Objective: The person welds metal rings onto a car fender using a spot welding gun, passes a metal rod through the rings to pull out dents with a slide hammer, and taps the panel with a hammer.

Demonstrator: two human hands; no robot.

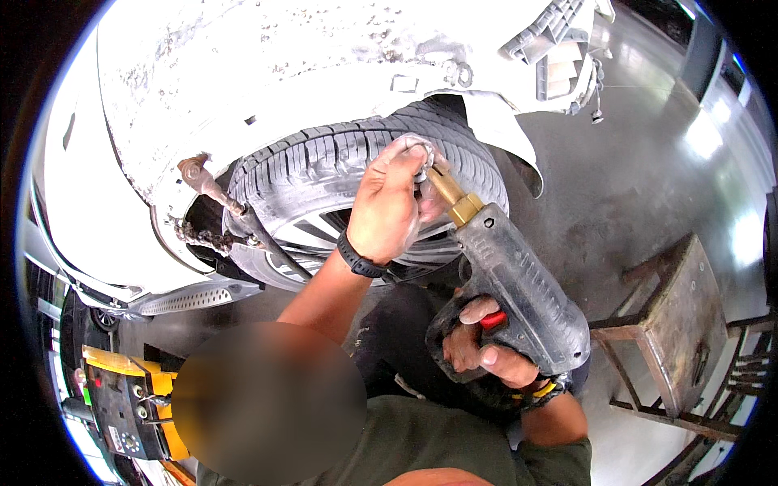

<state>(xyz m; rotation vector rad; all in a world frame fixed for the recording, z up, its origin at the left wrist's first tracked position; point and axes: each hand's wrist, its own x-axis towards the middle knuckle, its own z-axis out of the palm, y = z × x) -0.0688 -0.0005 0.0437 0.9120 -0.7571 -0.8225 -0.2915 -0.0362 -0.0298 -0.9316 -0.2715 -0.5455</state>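
Observation:
My right hand [509, 367] is wrapped round the grip of a black pistol-shaped spot welding gun [523, 283], which has a red trigger button [493, 319]. The gun tilts up and to the left, ending in a brass nose [459, 201]. At the nose's tip, my left hand [385, 198] is closed, thumb and fingers pinched round a small shiny metal piece whose kind I cannot make out. Behind the hands stands a car tyre [312, 166] under a white, scuffed body panel [235, 73].
A clamp [198, 178] with a dark cable [271, 243] is attached at the panel's lower edge. A yellow and black machine [121, 405] stands at the lower left. At the right is a worn metal stand [677, 324]. Car trim with loose parts [559, 61] hangs at the upper right.

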